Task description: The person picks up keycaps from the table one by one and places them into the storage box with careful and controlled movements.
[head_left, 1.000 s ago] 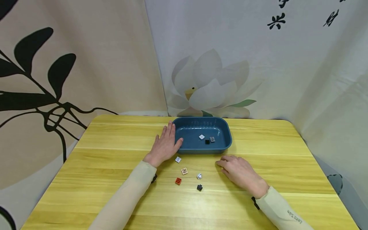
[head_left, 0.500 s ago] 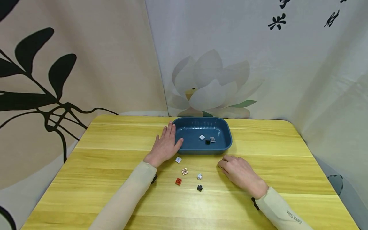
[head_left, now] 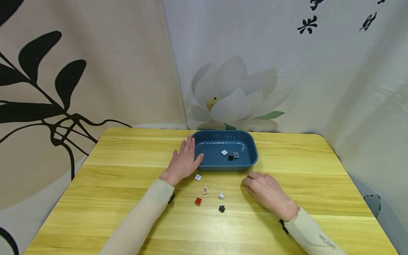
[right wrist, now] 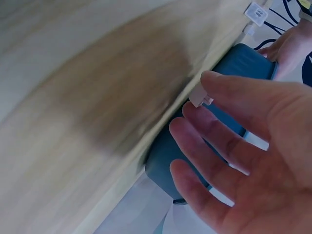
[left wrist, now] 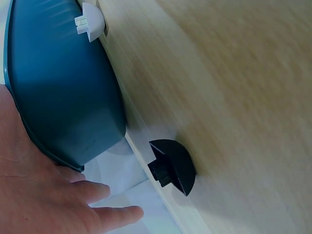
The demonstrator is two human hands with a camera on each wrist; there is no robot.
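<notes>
On the head cam I'm seeing the left hand [head_left: 182, 163] resting spread against the left edge of the blue tray [head_left: 224, 168], which is sitting by the table's [head_left: 302, 159] far edge with three keycaps [head_left: 224, 152] inside, while the right hand [head_left: 267, 191] is sitting just off the tray's near right corner. On the left wrist cam I'm getting a black keycap [left wrist: 176, 165] lying on the wood. On the right wrist cam, thumb and index finger are pinching a pale keycap [right wrist: 197, 95].
</notes>
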